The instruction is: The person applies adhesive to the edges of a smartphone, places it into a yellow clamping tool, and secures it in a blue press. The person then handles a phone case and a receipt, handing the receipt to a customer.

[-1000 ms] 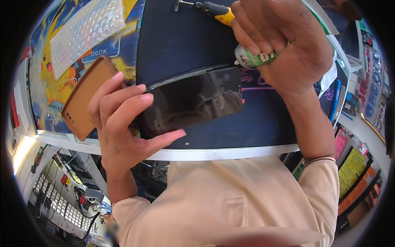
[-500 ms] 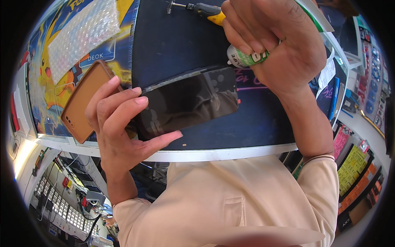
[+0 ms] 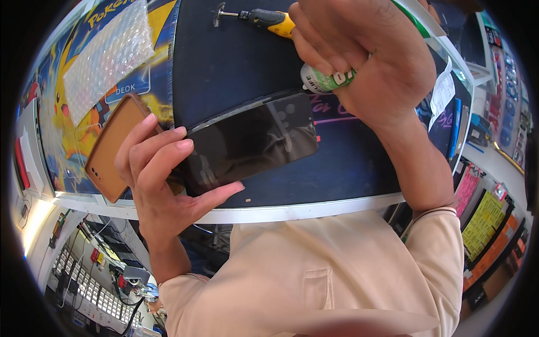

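A black smartphone lies slanted above the dark mat, its glossy face up. My left hand grips its left end, fingertips along the far edge and thumb at the near edge. At the phone's far right corner, my right hand is closed around a green and white glue tube. The tube's nozzle points left and sits right by the phone's far edge; whether it touches, I cannot tell. Under and beside my left fingers lies a brown phone case.
Bubble wrap covers part of a colourful cartoon mat at left. A tool with a yellow and black handle lies at the far side. A white paper slip and a blue pen are at right. The white table edge runs close to me.
The whole view has shifted slightly, so things appear a little further left. Both hands keep their hold, and the tube's nozzle stays by the phone's far right corner.
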A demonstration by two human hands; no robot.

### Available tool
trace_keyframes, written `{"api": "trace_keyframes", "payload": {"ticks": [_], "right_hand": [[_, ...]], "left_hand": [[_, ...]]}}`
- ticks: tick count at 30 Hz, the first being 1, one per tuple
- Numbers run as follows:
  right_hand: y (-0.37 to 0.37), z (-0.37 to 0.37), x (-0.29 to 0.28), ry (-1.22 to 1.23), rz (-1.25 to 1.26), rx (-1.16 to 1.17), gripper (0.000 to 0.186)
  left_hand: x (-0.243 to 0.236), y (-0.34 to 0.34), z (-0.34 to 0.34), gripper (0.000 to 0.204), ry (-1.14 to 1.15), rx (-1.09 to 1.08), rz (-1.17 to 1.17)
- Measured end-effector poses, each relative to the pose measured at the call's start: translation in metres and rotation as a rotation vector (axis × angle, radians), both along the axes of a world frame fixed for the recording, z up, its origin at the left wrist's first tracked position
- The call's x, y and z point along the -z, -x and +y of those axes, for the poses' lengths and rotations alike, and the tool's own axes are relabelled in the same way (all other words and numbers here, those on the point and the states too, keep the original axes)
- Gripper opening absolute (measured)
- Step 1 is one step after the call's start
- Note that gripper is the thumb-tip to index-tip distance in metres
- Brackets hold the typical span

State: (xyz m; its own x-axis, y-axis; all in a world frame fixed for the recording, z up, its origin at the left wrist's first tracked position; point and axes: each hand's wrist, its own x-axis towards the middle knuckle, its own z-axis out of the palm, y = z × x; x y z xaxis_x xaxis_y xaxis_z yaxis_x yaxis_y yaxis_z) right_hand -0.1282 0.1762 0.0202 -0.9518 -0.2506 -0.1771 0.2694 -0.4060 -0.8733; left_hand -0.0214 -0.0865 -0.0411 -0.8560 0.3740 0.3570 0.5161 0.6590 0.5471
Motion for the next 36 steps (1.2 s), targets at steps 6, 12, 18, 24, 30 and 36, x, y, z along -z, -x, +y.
{"api": "trace_keyframes", "payload": {"ticks": [6,12,18,24,30,36], "right_hand": [[-0.001,0.0,0.001,-0.022,-0.068,0.043,0.029],[-0.005,-0.005,0.004,-0.09,0.121,0.096,0.028],[-0.008,0.005,0.003,-0.037,0.052,0.081,0.03],[0.01,0.013,0.019,0.199,0.319,0.106,0.043],[-0.013,0.027,-0.029,-0.382,0.432,0.17,0.045],[-0.065,0.05,-0.037,-0.487,0.362,0.092,0.045]], "left_hand": [[-0.004,0.0,0.001,0.093,0.009,0.011,-0.019],[-0.004,0.001,0.001,0.095,0.003,0.02,-0.015],[-0.002,0.002,-0.002,0.096,0.009,0.036,-0.007],[-0.004,0.003,0.0,0.099,0.019,0.025,0.001],[-0.003,0.004,-0.002,0.097,0.122,0.028,0.06],[-0.005,0.0,0.002,0.088,0.122,0.015,0.083]]}}
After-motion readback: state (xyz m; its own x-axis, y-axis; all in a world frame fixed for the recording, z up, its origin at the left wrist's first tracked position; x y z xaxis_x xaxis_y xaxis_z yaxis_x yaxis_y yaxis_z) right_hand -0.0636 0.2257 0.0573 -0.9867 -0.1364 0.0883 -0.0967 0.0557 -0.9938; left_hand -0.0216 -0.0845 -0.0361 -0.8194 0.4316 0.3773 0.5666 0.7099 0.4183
